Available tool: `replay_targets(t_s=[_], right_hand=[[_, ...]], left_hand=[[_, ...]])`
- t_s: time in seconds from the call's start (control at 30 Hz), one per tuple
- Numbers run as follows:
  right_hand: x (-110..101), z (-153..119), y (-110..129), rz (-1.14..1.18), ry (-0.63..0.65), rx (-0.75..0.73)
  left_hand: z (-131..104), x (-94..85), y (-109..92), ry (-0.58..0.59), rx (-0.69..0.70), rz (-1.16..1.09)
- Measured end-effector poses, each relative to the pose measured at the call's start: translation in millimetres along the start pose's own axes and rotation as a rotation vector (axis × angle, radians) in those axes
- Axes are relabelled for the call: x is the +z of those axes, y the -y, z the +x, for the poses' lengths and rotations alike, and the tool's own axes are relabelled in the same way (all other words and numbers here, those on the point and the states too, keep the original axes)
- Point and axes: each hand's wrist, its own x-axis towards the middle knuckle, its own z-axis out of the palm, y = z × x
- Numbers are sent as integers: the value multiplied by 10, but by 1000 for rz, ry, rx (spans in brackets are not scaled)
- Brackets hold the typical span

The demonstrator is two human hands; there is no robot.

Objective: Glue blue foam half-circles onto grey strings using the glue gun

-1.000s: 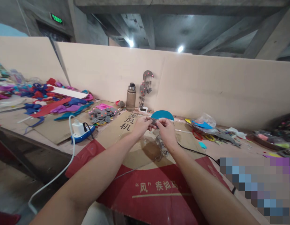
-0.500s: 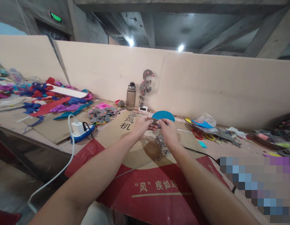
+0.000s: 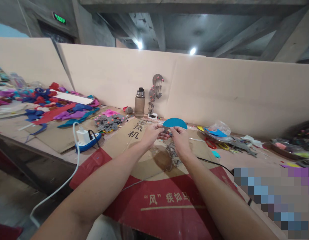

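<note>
Over the cardboard, my left hand (image 3: 153, 135) is closed on a small grey felt piece (image 3: 166, 129), thumb on top. My right hand (image 3: 181, 137) pinches at the right edge of the same piece, its fingertips close together. Just behind both hands shows a flat blue felt disc (image 3: 174, 123), partly covered by the fingers. Tangled grey yarn (image 3: 172, 153) lies below the hands, beside my right wrist, and one strand trails to the left over the cardboard.
Printed cardboard (image 3: 169, 206) covers the table in front. A bottle (image 3: 139, 105) stands by the back panel, near a hanging grey moon ornament (image 3: 158, 80). Decorated felt pieces (image 3: 109, 122) and a blue power strip (image 3: 88, 141) are left; red-handled scissors (image 3: 210, 143) lie right.
Both hands stay almost in place with the felt piece between them. The right fingers and the blue disc have shifted very slightly to the right.
</note>
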Motion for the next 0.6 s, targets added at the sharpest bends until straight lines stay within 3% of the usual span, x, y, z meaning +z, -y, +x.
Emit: replay_targets(t_s=[0.3, 0.6], right_hand=[[1, -2, 11, -30, 12, -19], [5, -50, 56, -82, 46, -43]], left_hand=[[-15, 8, -11, -13, 33, 1], [29, -53, -39, -53, -132, -192]])
